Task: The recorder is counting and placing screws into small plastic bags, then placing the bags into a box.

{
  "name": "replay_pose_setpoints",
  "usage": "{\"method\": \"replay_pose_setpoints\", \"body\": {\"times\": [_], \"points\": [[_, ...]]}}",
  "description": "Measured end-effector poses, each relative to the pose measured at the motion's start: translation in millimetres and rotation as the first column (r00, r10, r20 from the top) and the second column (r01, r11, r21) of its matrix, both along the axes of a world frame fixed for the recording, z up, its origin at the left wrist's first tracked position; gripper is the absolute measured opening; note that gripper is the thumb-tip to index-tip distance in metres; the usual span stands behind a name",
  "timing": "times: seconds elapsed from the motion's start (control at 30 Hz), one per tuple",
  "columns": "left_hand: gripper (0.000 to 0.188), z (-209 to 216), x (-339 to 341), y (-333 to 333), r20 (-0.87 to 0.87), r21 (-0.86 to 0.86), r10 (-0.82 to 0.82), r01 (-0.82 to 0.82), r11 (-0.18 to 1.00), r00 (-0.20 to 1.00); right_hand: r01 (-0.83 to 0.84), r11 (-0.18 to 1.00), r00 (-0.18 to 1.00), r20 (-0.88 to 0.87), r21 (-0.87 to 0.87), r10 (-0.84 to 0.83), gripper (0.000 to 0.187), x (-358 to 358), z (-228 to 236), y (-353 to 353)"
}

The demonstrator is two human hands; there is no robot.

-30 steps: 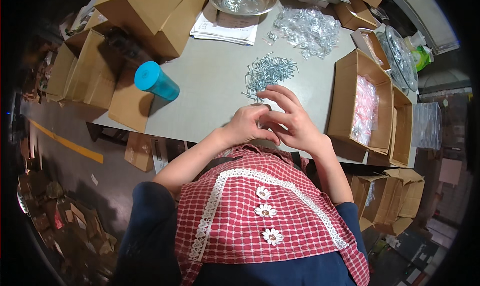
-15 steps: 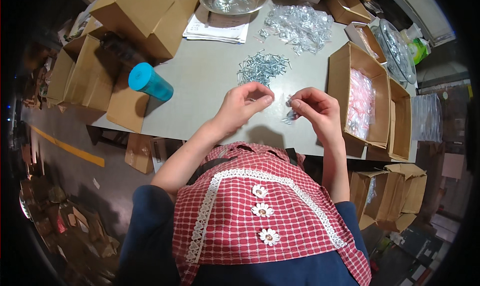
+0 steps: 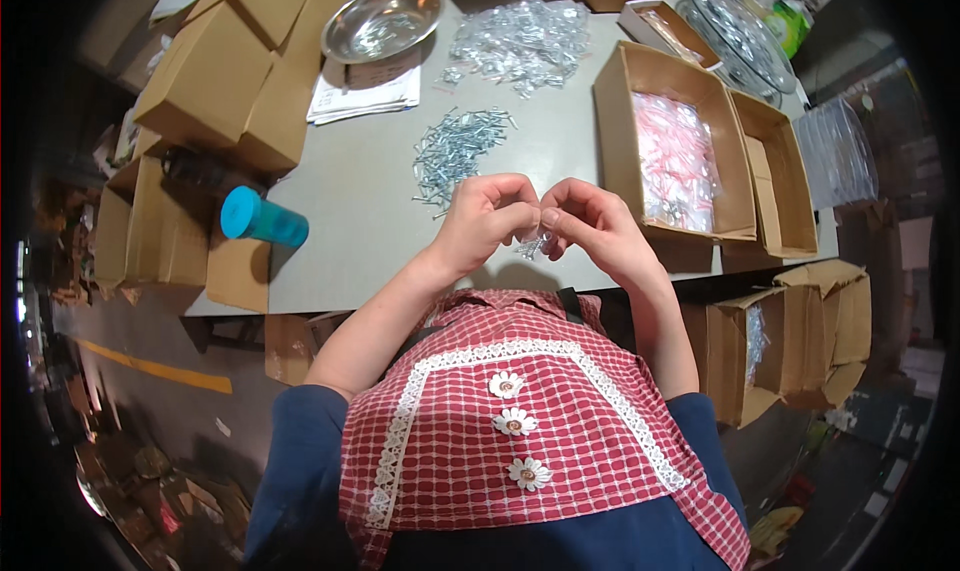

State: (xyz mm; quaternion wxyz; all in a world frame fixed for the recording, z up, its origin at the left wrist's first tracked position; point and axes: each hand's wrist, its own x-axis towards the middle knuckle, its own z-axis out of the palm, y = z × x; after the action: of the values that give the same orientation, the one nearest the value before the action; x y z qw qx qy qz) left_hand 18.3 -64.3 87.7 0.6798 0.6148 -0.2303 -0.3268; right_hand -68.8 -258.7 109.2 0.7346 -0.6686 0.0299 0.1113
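Note:
A small clear plastic bag of screws (image 3: 531, 247) hangs between my two hands over the table's near side. My left hand (image 3: 487, 221) pinches at the bag's upper edge, thumb against curled fingers. From the other side my right hand (image 3: 598, 228) grips the same edge between thumb and fingertips, almost touching the left. Fingers cover most of the bag's top, so whether it is sealed cannot be made out. Just beyond my left hand lies a loose pile of silver screws (image 3: 455, 151).
Farther back are a heap of filled clear bags (image 3: 520, 41) and a steel bowl (image 3: 382, 21) on papers (image 3: 365, 89). At right stands a cardboard box (image 3: 612, 121) of red-edged plastic bags (image 3: 676, 156). A teal tumbler (image 3: 264, 218) and stacked cartons (image 3: 205, 91) are at left.
My left hand has moved right to meet the right hand at the bag, which only the right held before. The whole view has shifted, with the table's things appearing farther left.

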Motion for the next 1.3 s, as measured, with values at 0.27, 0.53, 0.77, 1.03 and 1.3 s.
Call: {"method": "replay_pose_setpoints", "body": {"times": [0.27, 0.53, 0.77, 1.03, 1.3], "points": [[0.011, 8.8, -16.0, -60.6, -0.158, -0.077, -0.142, 0.131, 0.988, 0.977, 0.192, 0.972, 0.981, -0.016, 0.134, -0.192, 0.017, -38.1, 6.9, -41.0], [0.011, 9.8, -19.9, -153.4, -0.16, -0.129, -0.39, 0.373, 0.919, 0.907, 0.511, 0.82, 0.853, -0.039, 0.256, -0.52, 0.014, -103.6, 4.6, -101.7], [0.028, -17.6, 5.1, -259.2, 0.74, 0.412, -0.415, 0.131, 0.902, 0.528, 0.873, 0.11, 0.093, 0.059, 0.474, -0.994, 0.01, -210.4, -29.8, -184.0], [0.062, -57.6, 20.7, -294.1, 0.419, 0.907, -0.907, -0.054, 0.418, 0.032, 0.941, 0.039, 0.114, -0.205, 0.336, -0.972, 0.026, -249.3, -62.6, -175.5], [0.03, -36.5, 27.4, -290.9, 0.583, 0.809, -0.807, 0.022, 0.587, 0.088, 0.94, 0.244, 0.269, -0.077, 0.24, -0.96, 0.021, -198.6, -36.7, -179.0]]}}
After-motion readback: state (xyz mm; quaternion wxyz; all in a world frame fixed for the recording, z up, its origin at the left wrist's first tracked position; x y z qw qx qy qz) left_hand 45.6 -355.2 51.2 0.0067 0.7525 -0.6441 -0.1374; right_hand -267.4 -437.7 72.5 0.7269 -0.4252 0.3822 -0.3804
